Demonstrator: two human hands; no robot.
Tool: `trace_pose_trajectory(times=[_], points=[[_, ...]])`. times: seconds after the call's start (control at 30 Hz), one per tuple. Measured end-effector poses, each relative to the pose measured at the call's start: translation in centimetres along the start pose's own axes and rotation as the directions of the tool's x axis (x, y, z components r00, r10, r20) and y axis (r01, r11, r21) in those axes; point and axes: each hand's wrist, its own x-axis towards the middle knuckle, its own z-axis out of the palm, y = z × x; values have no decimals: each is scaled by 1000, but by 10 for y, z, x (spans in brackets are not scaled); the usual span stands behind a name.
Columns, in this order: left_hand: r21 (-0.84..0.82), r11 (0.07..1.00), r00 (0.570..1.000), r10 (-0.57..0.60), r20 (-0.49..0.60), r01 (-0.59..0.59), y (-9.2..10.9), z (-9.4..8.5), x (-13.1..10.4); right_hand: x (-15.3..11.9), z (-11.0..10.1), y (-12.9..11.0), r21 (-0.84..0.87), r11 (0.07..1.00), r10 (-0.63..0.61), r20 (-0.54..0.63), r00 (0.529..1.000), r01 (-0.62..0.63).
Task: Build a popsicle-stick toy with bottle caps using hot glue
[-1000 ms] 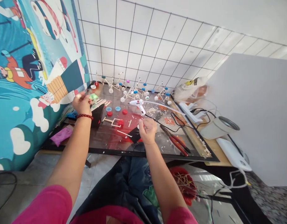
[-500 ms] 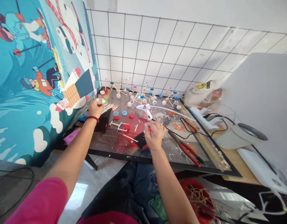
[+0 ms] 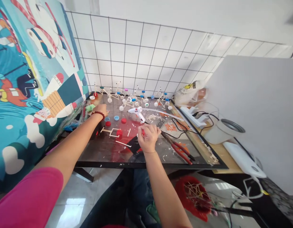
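My left hand [image 3: 101, 110], with a red bead bracelet on the wrist, reaches over the table's left part near a blue cap [image 3: 107, 119]; its fingertips are largely hidden. Closed around a small red and white piece, probably a cap, my right hand [image 3: 148, 136] hovers at the front middle. A white glue gun [image 3: 137, 113] lies just behind it. A stick frame [image 3: 112, 132] with a red cap [image 3: 119, 133] rests between the hands. Other loose caps, one blue [image 3: 116, 117] and one red [image 3: 123, 120], lie behind the frame.
Several stick-and-cap models [image 3: 133, 100] line the back edge. Red-handled pliers [image 3: 181, 151] lie front right, with a black cable behind. A power strip [image 3: 194, 116] and white lamp [image 3: 220, 131] stand at the right. A red bag of sticks [image 3: 192, 196] sits below.
The view has shifted to the right. My left hand has moved from the stick pile towards the blue caps. My right hand stays closed near the glue gun.
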Motion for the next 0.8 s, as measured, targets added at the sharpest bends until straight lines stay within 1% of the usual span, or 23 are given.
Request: trace_pose_trajectory(times=[0.1,0.17,0.27,0.33,0.43,0.53,0.57,0.6,0.67,0.7,0.73,0.77,0.8], points=[[21,1000,1000,-19,-2,19,8,0,1,0,1,0,3,1000,-12,14,1000,12],[26,999,1000,-29,-4,29,13,-3,-1,0,1,-1,11,1000,-13,19,1000,13],[16,1000,1000,-20,-17,20,18,-17,-1,0,1,-1,12,1000,8,33,999,-9],[5,1000,1000,-5,-29,5,21,-34,1,0,1,-1,13,1000,25,53,998,-26],[-29,998,997,49,-64,-51,25,-69,4,1,0,-1,9,1000,26,69,997,-26],[-86,993,981,61,-186,-78,27,-105,4,1,1,-1,6,1000,18,60,998,-18],[-105,990,971,68,-229,-94,27,-116,4,1,1,-1,7,1000,17,55,998,-17],[-159,981,948,58,-313,-113,26,-126,3,0,2,-1,8,1000,16,48,999,-17],[-186,971,915,63,-398,-148,22,-144,3,-1,3,1,6,1000,15,36,999,-15],[-233,957,890,54,-453,-176,20,-152,3,-2,4,2,4,1000,16,33,999,-16],[-326,918,858,31,-513,-228,19,-160,2,-2,5,3,1,1000,19,31,999,-19],[-453,840,829,-8,-559,-298,18,-167,0,-2,6,5,0,1000,24,33,999,-24],[-576,723,806,-45,-590,-381,18,-174,-3,-2,7,6,4,1000,30,36,999,-30]])
